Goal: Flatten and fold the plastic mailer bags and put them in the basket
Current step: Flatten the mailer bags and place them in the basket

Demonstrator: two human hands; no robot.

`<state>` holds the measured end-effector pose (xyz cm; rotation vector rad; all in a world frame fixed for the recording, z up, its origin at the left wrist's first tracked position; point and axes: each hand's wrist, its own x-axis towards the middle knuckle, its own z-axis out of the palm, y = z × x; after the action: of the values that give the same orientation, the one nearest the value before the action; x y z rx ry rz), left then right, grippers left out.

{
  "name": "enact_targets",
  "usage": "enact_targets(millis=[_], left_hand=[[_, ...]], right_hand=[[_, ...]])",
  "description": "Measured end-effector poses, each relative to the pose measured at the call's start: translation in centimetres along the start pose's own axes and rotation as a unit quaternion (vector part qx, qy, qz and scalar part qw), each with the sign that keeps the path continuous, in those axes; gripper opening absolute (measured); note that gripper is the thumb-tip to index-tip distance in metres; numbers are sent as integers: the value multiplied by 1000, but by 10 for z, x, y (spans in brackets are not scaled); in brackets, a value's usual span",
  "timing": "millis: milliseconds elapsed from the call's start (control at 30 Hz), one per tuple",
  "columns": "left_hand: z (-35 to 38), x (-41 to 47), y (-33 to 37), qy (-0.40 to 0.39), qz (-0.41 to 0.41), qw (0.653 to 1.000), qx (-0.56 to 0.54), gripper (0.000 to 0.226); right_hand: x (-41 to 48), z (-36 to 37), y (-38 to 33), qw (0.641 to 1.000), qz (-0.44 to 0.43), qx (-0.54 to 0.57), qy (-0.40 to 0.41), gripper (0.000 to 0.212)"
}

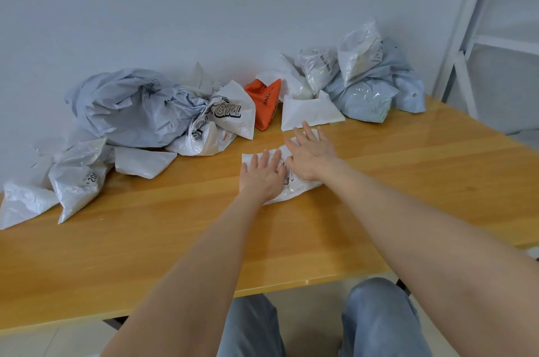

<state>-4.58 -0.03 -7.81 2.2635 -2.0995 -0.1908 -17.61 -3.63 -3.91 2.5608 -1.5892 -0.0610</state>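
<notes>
Head cam view, and honestly I'd say I'm barely started. Both hands are flat on one small white mailer in the middle of the table, fingers straight and spread, palms pressing down. My left hand is on its near-left end and my right hand is on the far-right end. I'm not gripping anything, just pushing the wrinkles out. So this one's at the flatten stage, with no fold in it yet as far as I can tell.

Everything else is waiting along the wall:
- a big crumpled grey bag
- a white GIRL bag
- an orange bag
- a heap of pale blue and cloudy bags at far right
- a few white ones at the left edge

The white piece just beyond my right hand looks flat and angular, but I can't tell if that counts as folded. The basket isn't in view, so no idea what's in it.
</notes>
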Motion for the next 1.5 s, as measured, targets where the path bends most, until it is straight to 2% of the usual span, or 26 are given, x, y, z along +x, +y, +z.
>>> enact_targets(millis=[267, 1167, 1267, 1333, 1500], left_hand=[[1, 0, 1, 3, -4, 1000, 6, 55], [-7, 3, -2, -5, 10, 999, 33, 54], [-18, 9, -10, 41, 8, 999, 25, 52], [-20, 13, -12, 60, 15, 998, 20, 54], [-7, 14, -10, -15, 53, 998, 34, 55]], right_hand=[[0, 12, 6, 996, 23, 61, -62, 60], [2, 27, 11, 985, 32, 130, -109, 59], [4, 18, 13, 983, 27, 172, -60, 62], [5, 16, 13, 987, 30, 156, -21, 62], [3, 30, 7, 992, 23, 108, -68, 58]])
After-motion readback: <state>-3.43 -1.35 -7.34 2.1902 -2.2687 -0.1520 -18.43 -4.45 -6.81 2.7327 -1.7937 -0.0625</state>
